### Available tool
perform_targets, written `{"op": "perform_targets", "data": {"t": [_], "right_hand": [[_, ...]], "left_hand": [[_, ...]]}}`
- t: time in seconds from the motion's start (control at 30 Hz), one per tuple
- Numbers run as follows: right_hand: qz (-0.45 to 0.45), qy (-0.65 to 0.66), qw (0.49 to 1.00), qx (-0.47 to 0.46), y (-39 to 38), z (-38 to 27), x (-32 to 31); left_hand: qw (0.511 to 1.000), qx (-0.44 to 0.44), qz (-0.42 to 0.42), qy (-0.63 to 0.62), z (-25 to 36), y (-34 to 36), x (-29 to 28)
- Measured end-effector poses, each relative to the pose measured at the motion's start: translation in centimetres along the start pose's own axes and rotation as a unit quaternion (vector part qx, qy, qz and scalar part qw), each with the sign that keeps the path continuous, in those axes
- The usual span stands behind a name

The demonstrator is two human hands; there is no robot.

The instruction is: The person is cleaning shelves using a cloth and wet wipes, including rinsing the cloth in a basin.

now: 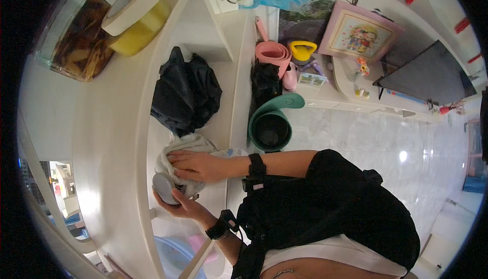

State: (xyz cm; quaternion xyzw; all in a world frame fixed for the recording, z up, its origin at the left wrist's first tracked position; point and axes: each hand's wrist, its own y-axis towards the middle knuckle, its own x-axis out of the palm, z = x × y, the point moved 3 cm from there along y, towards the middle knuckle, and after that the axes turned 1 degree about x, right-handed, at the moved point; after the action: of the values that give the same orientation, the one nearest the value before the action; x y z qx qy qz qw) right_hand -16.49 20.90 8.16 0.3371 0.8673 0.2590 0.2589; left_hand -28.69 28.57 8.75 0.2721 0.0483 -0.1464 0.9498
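My left hand [185, 208] is closed around a grey, round-ended object [163, 188], whose exact kind I cannot make out. Directly beside it, my right hand [201, 166] lies with fingers stretched out over a bunched whitish cloth [190, 143]. The cloth rests in a white shelf compartment [231, 93] and partly touches the grey object. A crumpled black bag [187, 93] sits in the same compartment, next to the cloth. Black bands with small devices are strapped to both wrists.
On the cabinet top [109, 126] stand a clear jar with dark contents [76, 32] and a yellow-sided container [142, 27]. A rolled green mat [272, 126], a pink mat [274, 53] and a yellow kettlebell [303, 50] stand beyond. A blue basin [173, 253] sits below.
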Motion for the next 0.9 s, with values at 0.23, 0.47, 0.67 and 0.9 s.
{"op": "perform_targets", "data": {"t": [0.23, 0.47, 0.67, 0.9], "right_hand": [[-0.062, 0.173, 0.934, 0.306, -4.1, 7.3, 1.9], [-0.081, 0.204, 0.954, 0.203, 0.4, -0.9, -1.3], [-0.095, 0.085, 0.984, 0.126, -3.2, 7.3, 2.4], [-0.149, 0.192, 0.945, 0.22, -1.1, 3.2, 0.1]], "left_hand": [[1.0, 0.018, 0.007, 0.015, -0.8, 0.3, -0.4], [1.0, 0.014, -0.001, 0.006, -0.7, 0.1, -0.5], [1.0, 0.017, 0.002, 0.008, -0.6, 0.3, -0.7], [0.999, 0.034, 0.003, 0.038, -1.4, 0.5, -0.9]]}}
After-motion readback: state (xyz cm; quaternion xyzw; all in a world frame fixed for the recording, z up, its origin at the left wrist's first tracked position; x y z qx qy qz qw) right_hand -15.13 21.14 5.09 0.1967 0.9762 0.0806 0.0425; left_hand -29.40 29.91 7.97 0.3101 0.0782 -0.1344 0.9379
